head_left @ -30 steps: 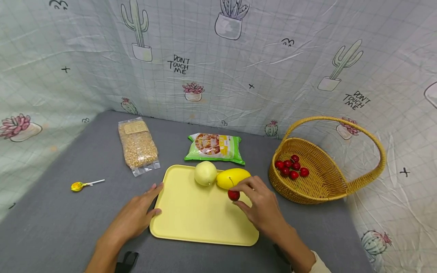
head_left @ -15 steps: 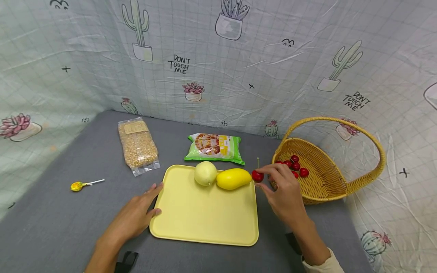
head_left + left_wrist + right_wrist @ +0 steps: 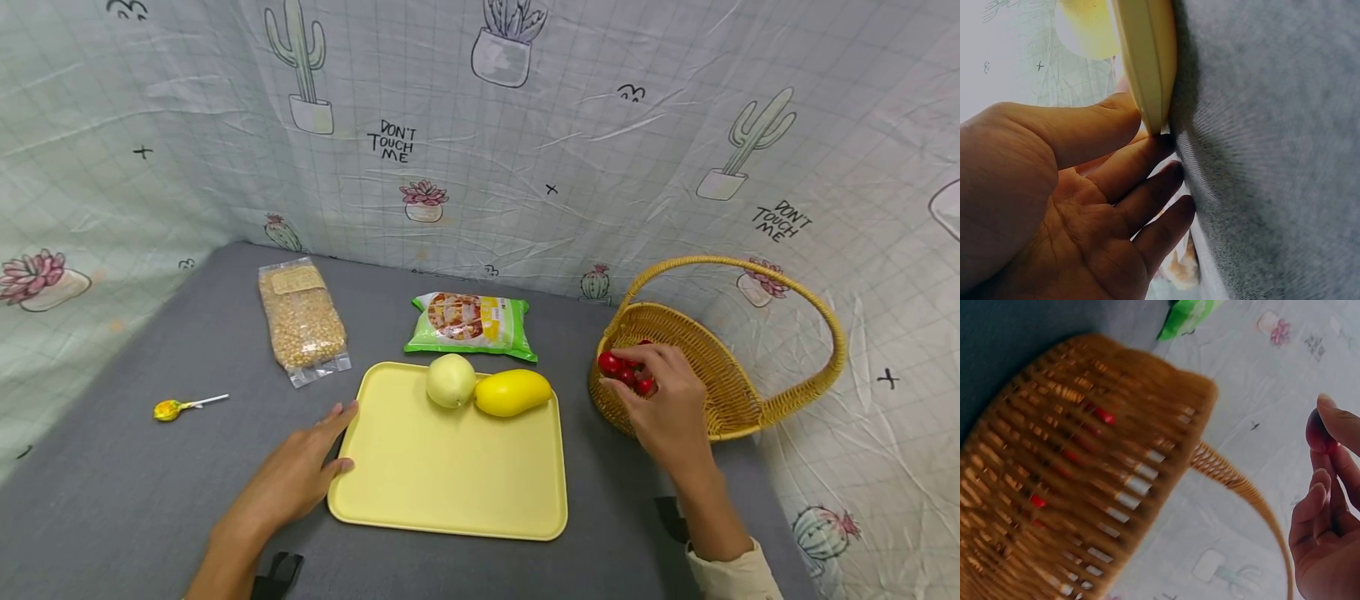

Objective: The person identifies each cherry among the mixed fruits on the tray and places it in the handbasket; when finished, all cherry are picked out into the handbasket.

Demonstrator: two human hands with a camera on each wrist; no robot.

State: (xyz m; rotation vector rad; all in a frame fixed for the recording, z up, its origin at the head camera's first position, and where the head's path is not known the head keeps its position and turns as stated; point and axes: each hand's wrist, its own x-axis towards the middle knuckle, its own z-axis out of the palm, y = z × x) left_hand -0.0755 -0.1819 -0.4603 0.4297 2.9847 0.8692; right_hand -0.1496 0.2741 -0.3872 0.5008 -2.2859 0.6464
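Between the thumb and fingertips of my right hand (image 3: 671,404) is a red cherry (image 3: 609,362), held at the left rim of the wicker basket (image 3: 720,392). More cherries (image 3: 645,386) lie inside, partly covered by the hand. The right wrist view shows the pinched cherry (image 3: 1317,432) above the basket's rim. My left hand (image 3: 296,471) rests at the left edge of a yellow tray (image 3: 450,483), its fingers fairly straight. In the left wrist view, the thumb and fingers touch the tray's edge (image 3: 1150,62). A pale green round fruit (image 3: 451,381) and a yellow mango (image 3: 513,392) lie on the tray.
Behind the tray lies a green snack packet (image 3: 471,324). A clear bag of yellow kernels (image 3: 303,318) is at the back left, with a wrapped lollipop (image 3: 171,409) nearer the left side. The basket's tall handle (image 3: 832,333) arches up at the right.
My right hand has carried the cherry from above the tray rightward to the basket. My left hand stays at the tray's edge.
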